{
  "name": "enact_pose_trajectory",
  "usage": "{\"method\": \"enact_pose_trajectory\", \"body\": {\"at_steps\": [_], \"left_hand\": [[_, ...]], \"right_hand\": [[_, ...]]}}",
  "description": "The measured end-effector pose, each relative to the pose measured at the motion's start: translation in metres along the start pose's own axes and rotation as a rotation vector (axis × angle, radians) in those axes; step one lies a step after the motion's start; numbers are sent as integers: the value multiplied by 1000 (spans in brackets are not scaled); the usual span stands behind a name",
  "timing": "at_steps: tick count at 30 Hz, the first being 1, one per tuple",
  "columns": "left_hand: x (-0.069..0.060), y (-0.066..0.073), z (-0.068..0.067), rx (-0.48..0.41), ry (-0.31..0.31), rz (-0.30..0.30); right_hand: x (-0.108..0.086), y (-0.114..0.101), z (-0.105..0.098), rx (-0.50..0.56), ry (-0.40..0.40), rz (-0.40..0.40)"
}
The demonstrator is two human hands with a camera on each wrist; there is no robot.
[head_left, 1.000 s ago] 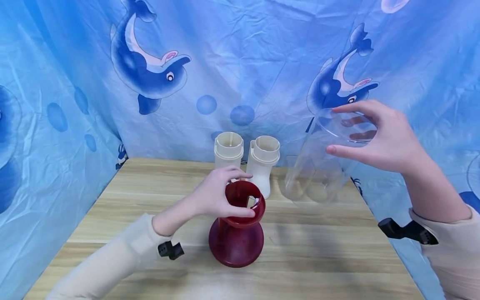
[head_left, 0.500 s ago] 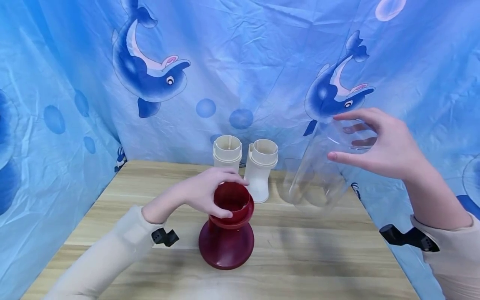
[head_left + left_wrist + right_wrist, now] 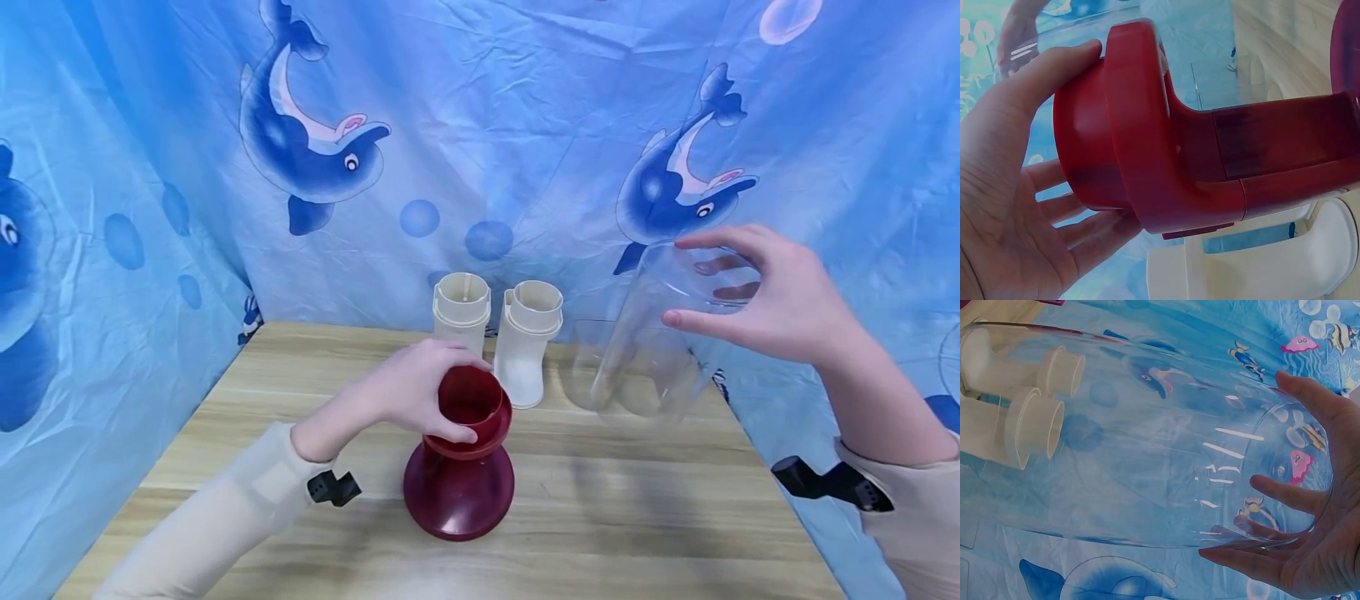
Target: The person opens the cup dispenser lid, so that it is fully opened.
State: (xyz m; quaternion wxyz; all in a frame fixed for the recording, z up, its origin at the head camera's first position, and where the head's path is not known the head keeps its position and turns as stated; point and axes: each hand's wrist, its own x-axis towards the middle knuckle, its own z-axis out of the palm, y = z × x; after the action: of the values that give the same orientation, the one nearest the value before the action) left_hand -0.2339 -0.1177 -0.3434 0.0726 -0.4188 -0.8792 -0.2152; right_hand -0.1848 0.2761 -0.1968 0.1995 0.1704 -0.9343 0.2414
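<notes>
My left hand grips the round top of a dark red plastic stand, thumb on the near side and fingers round the far side. The stand is upright, with a flared round base and a hollow collar at the top. In the left wrist view, its red collar lies between thumb and fingers. To the right, my right hand holds a large clear cylinder by its upper end, raised and tilted. In the right wrist view, thumb and fingers spread round the end of that clear cylinder.
Two off-white stands of similar shape stand at the back of the wooden table. Clear containers stand beside them, partly seen through the held cylinder. A blue dolphin-print curtain hangs behind and at the sides.
My left hand has turned the red stand, so the gap in its collar no longer shows, and shifted it slightly left. My right hand stays nearly in place with the clear cylinder.
</notes>
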Motion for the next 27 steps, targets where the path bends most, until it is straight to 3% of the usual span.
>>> {"method": "enact_pose_trajectory", "body": {"at_steps": [11,18,23,27], "left_hand": [[-8,-24,-16,-89,20,-13],[-17,-42,-45,-73,11,-30],[-23,-65,-69,-23,8,-52],[-28,-85,-84,30,11,-106]], "right_hand": [[2,19,-6,-26,-10,67],[2,43,-13,-110,4,175],[0,65,-17,-205,6,245],[-5,85,-18,-266,-1,302]]}}
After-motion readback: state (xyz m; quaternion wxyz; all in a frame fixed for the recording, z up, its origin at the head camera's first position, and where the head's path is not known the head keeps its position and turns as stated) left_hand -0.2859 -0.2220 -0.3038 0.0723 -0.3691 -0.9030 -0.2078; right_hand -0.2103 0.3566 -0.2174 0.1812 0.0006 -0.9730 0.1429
